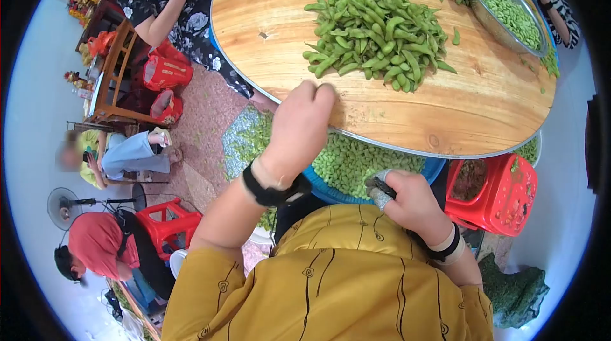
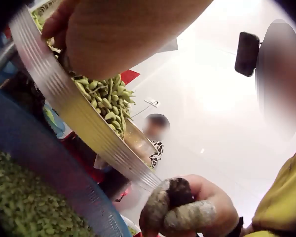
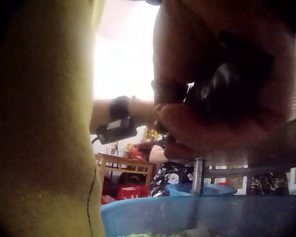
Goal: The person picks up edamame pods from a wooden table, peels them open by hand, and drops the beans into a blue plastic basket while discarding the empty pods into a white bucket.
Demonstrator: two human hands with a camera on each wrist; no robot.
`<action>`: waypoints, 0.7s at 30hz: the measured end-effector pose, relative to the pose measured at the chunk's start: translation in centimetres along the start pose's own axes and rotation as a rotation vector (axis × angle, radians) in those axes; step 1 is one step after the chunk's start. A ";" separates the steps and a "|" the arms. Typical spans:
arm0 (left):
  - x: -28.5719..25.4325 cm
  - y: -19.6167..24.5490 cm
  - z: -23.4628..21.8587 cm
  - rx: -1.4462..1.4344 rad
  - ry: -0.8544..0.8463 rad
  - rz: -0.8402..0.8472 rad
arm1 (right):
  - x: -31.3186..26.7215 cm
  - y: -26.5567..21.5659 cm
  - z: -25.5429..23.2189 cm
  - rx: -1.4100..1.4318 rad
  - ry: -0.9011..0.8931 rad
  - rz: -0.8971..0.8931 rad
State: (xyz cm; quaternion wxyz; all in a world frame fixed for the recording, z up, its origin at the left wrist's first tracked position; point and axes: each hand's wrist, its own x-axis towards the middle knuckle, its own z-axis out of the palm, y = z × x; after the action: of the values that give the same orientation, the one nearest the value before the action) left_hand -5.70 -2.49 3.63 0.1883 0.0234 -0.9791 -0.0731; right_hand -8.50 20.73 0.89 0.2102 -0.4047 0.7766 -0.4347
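Bent fingers of the left hand [image 1: 299, 126] rest at the near edge of the round wooden table [image 1: 254, 34], beside brown crumbs; their tips are hidden, so anything in them cannot be made out. A heap of green pods [image 1: 382, 35] lies just beyond. Lower and to the right, the right hand [image 1: 414, 204] is curled over a blue basin of shelled beans [image 1: 356, 166]. In the left wrist view, grey wrapping covers digits of this right hand [image 2: 202, 210], which close round a small dark thing [image 2: 180, 191]. The right wrist view shows the hand in shadow.
A metal bowl of beans [image 1: 509, 16] stands at the table's far right, by a gloved hand. Red stools [image 1: 503, 194] are at the right and left. Other people sit around, with a fan [image 1: 63, 207] at far left.
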 end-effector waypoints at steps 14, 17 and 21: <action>1.9 -0.3 -1.0 -0.022 0.193 -0.127 | 0.7 0.2 0.6 -0.033 -0.058 -0.062; 4.0 -0.4 0.7 -0.011 0.147 -0.166 | -0.4 0.4 0.2 -0.036 -0.006 -0.018; 4.0 -1.0 1.2 -0.037 0.172 -0.179 | -1.0 0.8 0.1 -0.032 0.015 0.025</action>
State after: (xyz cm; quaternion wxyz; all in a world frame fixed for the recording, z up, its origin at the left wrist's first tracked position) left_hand -9.82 -3.59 3.84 0.2649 0.1132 -0.9518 -0.1051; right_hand -8.19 21.73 0.18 0.2032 -0.3950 0.7899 -0.4228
